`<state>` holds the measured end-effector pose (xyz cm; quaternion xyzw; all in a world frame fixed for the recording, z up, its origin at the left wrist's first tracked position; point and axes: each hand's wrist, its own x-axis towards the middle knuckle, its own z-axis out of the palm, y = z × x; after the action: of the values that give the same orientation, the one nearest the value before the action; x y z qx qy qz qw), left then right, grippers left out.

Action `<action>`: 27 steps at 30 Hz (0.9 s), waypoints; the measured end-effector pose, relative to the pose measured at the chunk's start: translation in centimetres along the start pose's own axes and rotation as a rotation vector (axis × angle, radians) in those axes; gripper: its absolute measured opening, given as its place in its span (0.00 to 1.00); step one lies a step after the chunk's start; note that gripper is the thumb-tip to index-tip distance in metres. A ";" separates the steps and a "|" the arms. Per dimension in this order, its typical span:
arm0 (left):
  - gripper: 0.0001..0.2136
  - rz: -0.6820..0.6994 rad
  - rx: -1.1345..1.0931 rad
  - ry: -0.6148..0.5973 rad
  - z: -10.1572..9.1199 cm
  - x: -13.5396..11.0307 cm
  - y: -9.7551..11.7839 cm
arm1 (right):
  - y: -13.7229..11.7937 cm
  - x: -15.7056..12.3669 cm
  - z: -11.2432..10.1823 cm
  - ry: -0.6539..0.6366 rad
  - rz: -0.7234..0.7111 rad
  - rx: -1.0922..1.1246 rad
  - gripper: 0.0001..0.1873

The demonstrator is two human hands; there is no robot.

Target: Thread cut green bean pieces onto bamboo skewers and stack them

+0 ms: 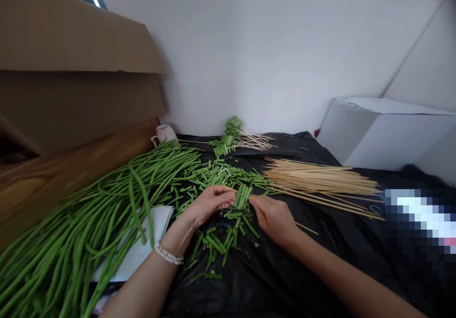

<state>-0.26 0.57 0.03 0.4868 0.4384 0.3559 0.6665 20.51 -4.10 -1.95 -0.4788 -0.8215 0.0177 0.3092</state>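
My left hand (208, 204) and my right hand (272, 218) meet over a black plastic sheet (285, 270). Between them is a bamboo skewer (306, 229) with a row of short green bean pieces (242, 196) threaded on it. My left fingers pinch the pointed end beside the pieces. My right hand is closed on the skewer, whose blunt end sticks out to the right. Loose cut bean pieces (217, 242) lie under and in front of both hands. A bead bracelet sits on my left wrist.
A big heap of long green beans (89, 213) fills the left side, partly over a white cloth (156, 223). A pile of bare skewers (320, 180) lies right of the hands. Finished bean skewers (231, 139) and a cup (164, 132) sit by the wall. A white box (388, 132) stands right; cardboard (71, 71) left.
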 end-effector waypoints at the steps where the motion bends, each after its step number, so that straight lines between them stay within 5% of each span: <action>1: 0.15 0.004 0.029 -0.004 -0.5 0.0 0.3 | 0.2 0.0 0.0 0.012 -0.003 -0.014 0.14; 6: 0.17 0.081 0.236 0.094 -2.6 -0.1 1.7 | 1.4 -0.2 0.3 0.082 -0.022 -0.051 0.14; 15: 0.15 0.136 0.594 -0.103 -1.9 -1.5 3.9 | 1.9 -0.1 -0.1 0.110 -0.027 -0.067 0.14; 22: 0.18 0.123 1.184 0.341 -5.5 -4.3 3.4 | 2.0 -0.2 0.1 0.134 -0.032 -0.102 0.15; 27: 0.22 0.037 1.381 0.375 -6.1 -7.1 3.0 | 1.9 -0.2 0.1 0.100 -0.034 -0.084 0.15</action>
<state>-8.66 -2.94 3.72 0.7355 0.6624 0.0861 0.1133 22.04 -3.22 -2.79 -0.4777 -0.8131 -0.0461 0.3296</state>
